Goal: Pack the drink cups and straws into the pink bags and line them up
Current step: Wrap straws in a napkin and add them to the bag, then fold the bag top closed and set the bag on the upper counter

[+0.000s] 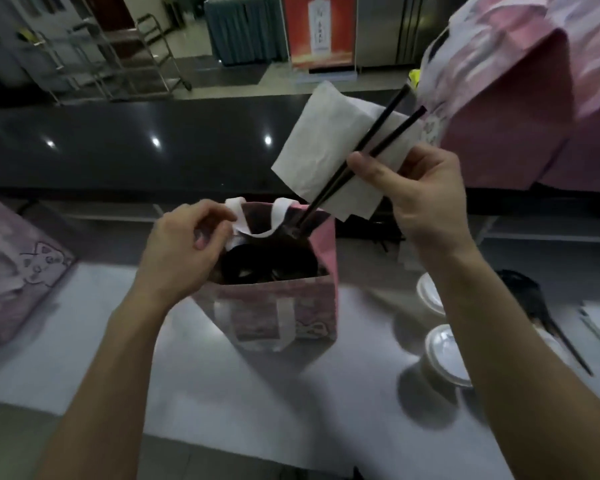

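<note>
**Straws and napkin going into the open pink bag**

At the centre of the frame the pink bag [278, 299] stands upright on the bench [222, 386], its mouth open and dark cup lids showing inside. The left hand [184, 247] pinches the white handle [238, 216] at the bag's left rim, seemingly to keep the mouth spread. The right hand [420, 188], above and right of the bag, grips two black straws [361, 154] together with a white napkin [329, 150]; the straws slant down with their lower tips just inside the far right corner, apparently so they slip in beside the cups.

Two lidded cups [444, 351] wait at lower right, partly behind the right forearm. More pink bags lie at the left edge [18, 268] and upper right [520, 98]. Behind the pale bench runs a glossy black counter [136, 140]; beyond it, in dim light, a metal trolley [118, 60] at upper left and a red poster [319, 29] at top centre.
</note>
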`<state>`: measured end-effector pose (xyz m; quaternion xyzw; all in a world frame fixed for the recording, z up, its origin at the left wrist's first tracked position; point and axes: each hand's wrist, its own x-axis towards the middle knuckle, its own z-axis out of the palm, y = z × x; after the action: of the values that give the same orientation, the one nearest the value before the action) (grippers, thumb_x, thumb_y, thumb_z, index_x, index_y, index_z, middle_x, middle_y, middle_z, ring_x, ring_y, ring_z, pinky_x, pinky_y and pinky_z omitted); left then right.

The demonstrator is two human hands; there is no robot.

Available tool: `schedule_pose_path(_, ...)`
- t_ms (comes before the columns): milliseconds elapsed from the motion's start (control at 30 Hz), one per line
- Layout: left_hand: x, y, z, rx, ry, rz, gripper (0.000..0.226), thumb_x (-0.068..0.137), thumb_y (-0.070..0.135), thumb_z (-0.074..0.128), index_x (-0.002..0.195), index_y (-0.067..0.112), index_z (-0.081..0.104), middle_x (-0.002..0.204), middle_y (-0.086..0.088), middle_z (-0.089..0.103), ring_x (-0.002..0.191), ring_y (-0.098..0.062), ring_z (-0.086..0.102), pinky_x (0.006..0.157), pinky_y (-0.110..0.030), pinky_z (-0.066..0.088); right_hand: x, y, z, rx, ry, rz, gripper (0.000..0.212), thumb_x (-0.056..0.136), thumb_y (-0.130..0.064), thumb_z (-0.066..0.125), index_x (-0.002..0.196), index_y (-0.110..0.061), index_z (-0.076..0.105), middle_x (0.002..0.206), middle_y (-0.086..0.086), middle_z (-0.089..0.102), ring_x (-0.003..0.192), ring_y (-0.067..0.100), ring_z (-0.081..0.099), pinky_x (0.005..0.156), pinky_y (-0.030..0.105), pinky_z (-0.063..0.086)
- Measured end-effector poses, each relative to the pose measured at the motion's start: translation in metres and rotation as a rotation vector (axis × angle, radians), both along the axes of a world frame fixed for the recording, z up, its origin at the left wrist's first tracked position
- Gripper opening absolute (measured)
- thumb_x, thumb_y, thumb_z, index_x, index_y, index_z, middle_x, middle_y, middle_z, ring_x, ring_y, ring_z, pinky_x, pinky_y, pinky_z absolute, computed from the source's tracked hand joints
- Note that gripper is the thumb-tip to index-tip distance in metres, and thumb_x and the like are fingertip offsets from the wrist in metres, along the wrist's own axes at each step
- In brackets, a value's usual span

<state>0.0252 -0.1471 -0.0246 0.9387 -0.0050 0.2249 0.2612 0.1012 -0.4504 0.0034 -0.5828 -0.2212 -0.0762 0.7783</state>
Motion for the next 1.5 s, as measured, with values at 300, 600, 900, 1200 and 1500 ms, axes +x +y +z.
schedule_pose_path(300, 0.012, 0.084, -0.024, 0.175, 0.521, -0.252, 0.106, 0.073, 0.075, 0.085, 0.162, 0.04, 0.04, 0.175, 0.01, 0.032, 0.167, -0.013, -0.001, 0.133, -0.055, -0.014, -0.007, 0.091, -0.034, -0.542, 0.2, 0.178, 0.019, 0.09, -0.018, 0.086, 0.109, -0.018, 0.083, 0.107, 0.004, 0.083, 0.102, 0.021, 0.081, 0.089, 0.045, 0.066)
schedule_pose_path(600, 0.018, 0.098, -0.041, 0.008, 0.513, -0.372, 0.13, 0.065, 0.073, 0.093, 0.169, 0.044, 0.02, 0.178, 0.018, 0.014, 0.165, -0.011, 0.008, 0.134, -0.045, 0.017, -0.006, 0.149, -0.048, -1.681, -0.083, 0.257, 0.012, 0.085, -0.016, 0.078, 0.078, -0.017, 0.068, 0.072, 0.0, 0.063, 0.07, 0.021, 0.061, 0.056, 0.035, 0.047)
schedule_pose_path(900, 0.026, 0.113, -0.052, -0.201, 0.329, -0.418, 0.101, 0.061, 0.093, 0.08, 0.149, 0.059, 0.046, 0.154, 0.046, 0.038, 0.139, 0.02, 0.039, 0.114, -0.022, 0.037, -0.012, 0.125, -0.043, -1.162, -0.035, -0.004, 0.023, 0.094, -0.047, 0.081, 0.112, -0.033, 0.08, 0.095, -0.017, 0.076, 0.091, 0.006, 0.073, 0.075, 0.023, 0.057)
schedule_pose_path(1200, 0.033, 0.137, -0.094, -0.33, 0.499, -0.511, 0.113, 0.045, 0.079, 0.098, 0.135, 0.073, 0.03, 0.165, 0.023, 0.025, 0.145, -0.013, 0.043, 0.115, -0.027, 0.046, -0.052, 0.028, -0.101, -0.605, 0.194, -0.096, 0.081, 0.056, -0.071, 0.097, 0.12, -0.032, 0.068, 0.164, -0.019, 0.043, 0.147, 0.006, 0.049, 0.118, 0.047, 0.048)
schedule_pose_path(1500, 0.084, 0.145, -0.095, -0.512, 0.66, -0.625, 0.085, 0.053, 0.059, 0.106, 0.124, 0.044, 0.064, 0.165, 0.036, 0.025, 0.155, -0.019, 0.04, 0.127, -0.055, 0.04, 0.006, 0.025, -0.116, -0.837, 0.27, 0.126, 0.069, 0.056, -0.055, 0.099, 0.113, -0.032, 0.07, 0.171, -0.031, 0.016, 0.153, -0.011, 0.029, 0.113, 0.017, 0.039)
